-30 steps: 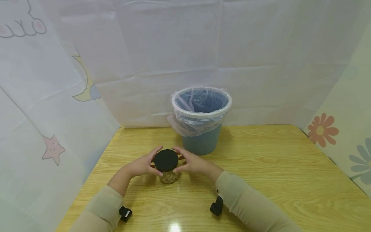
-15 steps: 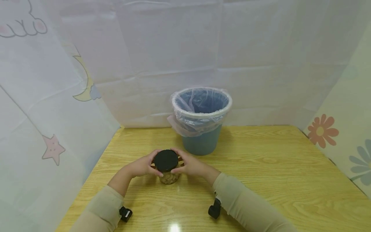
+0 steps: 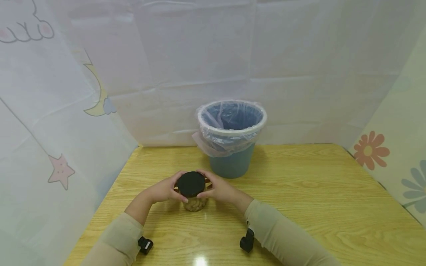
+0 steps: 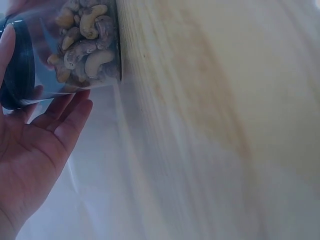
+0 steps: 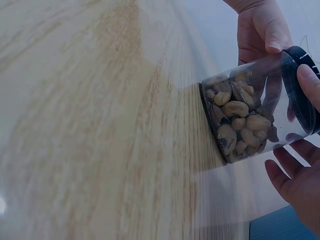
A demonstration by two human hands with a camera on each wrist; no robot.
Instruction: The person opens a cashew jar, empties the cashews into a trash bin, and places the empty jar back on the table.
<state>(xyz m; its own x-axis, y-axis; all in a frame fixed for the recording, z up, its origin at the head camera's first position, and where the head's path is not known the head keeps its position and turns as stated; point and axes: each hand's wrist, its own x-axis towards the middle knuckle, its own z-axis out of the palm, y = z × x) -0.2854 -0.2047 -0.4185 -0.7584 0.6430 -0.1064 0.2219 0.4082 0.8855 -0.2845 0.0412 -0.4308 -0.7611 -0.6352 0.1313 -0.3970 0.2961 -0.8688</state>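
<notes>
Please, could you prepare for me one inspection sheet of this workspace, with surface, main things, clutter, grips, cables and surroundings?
Surface: wood-grain table; one bright reflection near the person's side.
Job's things: clear jar upright on the table, black lid on; cashew-like nuts in its lower part.
Clutter: nothing seen.
Grips: left grip and right grip, both bare hands, hold the jar from opposite sides, thumbs toward the person.
Cables: nothing seen.
Surroundings: blue bin on the table behind the jar, its translucent liner folded over the rim; pale wall sheets, partly printed.
</notes>
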